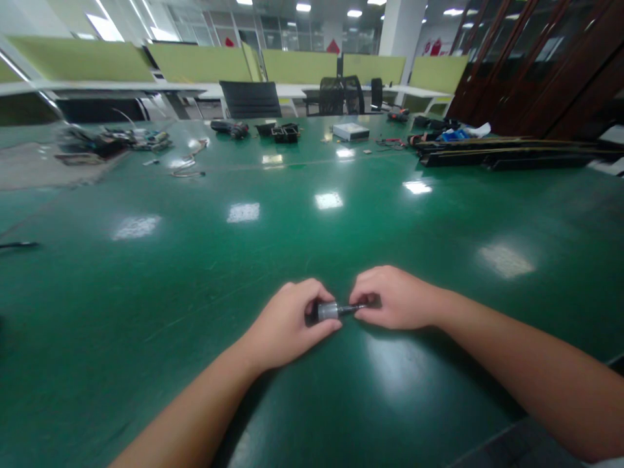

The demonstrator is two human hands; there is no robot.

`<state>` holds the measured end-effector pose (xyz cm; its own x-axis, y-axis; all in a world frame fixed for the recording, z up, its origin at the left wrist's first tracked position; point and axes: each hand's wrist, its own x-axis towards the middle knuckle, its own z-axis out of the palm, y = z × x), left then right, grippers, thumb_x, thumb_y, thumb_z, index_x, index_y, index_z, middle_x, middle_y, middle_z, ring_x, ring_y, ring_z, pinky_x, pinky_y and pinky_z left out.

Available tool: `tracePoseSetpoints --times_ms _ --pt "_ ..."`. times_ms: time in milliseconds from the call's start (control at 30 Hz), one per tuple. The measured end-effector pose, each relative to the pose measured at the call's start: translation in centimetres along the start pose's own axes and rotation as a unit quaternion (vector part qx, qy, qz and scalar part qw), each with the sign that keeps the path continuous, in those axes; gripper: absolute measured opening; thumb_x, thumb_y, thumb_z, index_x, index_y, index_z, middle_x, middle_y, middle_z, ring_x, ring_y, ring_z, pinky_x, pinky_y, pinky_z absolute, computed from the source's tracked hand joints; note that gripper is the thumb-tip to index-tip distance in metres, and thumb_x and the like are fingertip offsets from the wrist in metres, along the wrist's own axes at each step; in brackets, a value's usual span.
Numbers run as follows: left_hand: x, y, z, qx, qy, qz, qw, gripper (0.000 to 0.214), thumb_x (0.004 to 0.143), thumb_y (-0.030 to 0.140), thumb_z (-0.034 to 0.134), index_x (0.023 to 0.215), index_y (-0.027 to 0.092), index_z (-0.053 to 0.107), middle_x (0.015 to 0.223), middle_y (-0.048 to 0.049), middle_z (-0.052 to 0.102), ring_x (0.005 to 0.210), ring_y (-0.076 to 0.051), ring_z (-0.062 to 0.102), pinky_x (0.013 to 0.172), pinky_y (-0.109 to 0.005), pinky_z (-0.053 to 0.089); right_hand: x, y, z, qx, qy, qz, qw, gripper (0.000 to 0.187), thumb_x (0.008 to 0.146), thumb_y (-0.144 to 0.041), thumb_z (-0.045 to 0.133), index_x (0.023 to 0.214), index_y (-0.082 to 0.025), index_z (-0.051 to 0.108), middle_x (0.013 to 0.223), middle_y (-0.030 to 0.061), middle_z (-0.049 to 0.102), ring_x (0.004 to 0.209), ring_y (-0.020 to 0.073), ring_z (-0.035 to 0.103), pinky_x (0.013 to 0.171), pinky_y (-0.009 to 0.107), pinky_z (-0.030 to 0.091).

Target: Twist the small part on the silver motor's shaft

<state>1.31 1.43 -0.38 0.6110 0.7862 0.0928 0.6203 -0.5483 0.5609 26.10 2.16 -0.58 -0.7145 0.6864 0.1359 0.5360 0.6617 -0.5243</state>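
Note:
Near the front of the green table [273, 260], both hands hold one small cylindrical piece [328, 311]. It has a silver-grey band, a dark end on the left and a thinner black stem on the right; its exact kind I cannot make out. My left hand [292, 323] is closed around the thicker body, thumb below and index finger above. The thumb and fingers of my right hand [392, 297] pinch the thin stem, covering its tip. The piece lies almost level, just above or on the tabletop.
Electronic parts and boards [146, 138] lie at the far left beside a cable [188, 166]. Along the back are a black power tool [230, 129], black parts [285, 132] and a silver box [351, 131]. Long dark strips [511, 155] are stacked at the far right.

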Motion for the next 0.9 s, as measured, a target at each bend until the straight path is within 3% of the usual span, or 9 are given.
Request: tracePoseSetpoints --times_ms 500,900 --pt "-0.5 -0.3 0.2 -0.01 -0.001 -0.013 1.0 0.023 0.082 0.042 0.073 0.094 0.023 0.067 0.08 0.0009 0.066 0.071 -0.018 0.06 0.067 -0.03 0.042 -0.8 1.2 -2.0 -0.01 -0.039 0.046 0.998 0.01 0.077 -0.016 0.07 0.085 -0.017 0.075 0.077 0.0014 0.069 0.068 0.0131 0.06 0.063 0.024 0.044" --pt "-0.5 -0.3 0.2 -0.012 0.0 -0.012 1.0 0.022 0.082 0.039 0.074 0.094 0.023 0.066 0.08 0.0017 0.066 0.071 -0.018 0.059 0.066 -0.03 0.041 -0.4 0.6 -1.3 0.044 -0.042 0.042 0.997 0.011 0.08 -0.019 0.072 0.09 -0.017 0.077 0.08 0.0015 0.069 0.069 0.0122 0.061 0.064 0.024 0.046"
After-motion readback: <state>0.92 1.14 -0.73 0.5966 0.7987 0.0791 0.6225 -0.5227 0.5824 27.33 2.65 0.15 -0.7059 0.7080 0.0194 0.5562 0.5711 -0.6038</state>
